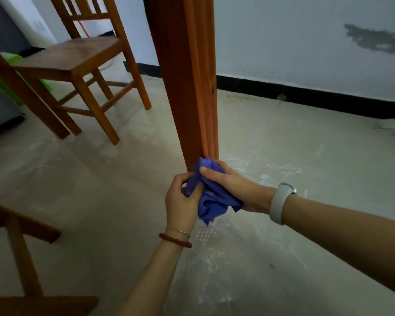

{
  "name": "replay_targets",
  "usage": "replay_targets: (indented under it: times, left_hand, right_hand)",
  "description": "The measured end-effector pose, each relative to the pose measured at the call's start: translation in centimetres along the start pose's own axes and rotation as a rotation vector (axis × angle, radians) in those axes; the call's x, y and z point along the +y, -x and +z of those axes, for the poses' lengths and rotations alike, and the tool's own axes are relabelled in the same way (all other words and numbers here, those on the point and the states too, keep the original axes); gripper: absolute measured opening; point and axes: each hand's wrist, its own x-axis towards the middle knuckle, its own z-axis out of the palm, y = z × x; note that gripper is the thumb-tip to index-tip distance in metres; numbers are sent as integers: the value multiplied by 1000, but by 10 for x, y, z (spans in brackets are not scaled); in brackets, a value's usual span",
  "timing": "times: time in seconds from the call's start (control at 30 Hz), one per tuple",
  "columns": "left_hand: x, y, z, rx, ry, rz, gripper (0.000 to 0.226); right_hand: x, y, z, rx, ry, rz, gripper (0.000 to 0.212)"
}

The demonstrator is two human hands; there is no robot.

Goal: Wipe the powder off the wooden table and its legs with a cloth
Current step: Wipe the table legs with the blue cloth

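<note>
At the foot of the wooden table leg [187,87], the left hand [180,201] and right hand [233,185] both clutch a bunched blue cloth [211,197], which should wrap snugly around the leg's grooves

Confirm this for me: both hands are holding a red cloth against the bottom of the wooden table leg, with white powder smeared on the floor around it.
Not quite: the cloth is blue, not red. The head view shows the left hand and right hand both gripping it at the bottom of the wooden table leg, with white powder on the floor.
</note>
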Motion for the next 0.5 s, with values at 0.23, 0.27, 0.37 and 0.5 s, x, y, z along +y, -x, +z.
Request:
replay_targets:
  times: [0.23,0.27,0.37,0.5]
  left_hand:
    - [50,-8,14,165,-217,375,26]
    - [64,-15,16,249,-219,378,33]
    - [99,-40,24,364,-208,320,59]
    - [135,-64,43,405,-156,355,62]
  right_hand:
    - [-40,18,-59,361,91,-353,40]
    - [-55,15,-67,411,76,-431,40]
    - [-113,-3,-79,490,76,-666,38]
    - [-190,-21,-65,401,-55,-875,38]
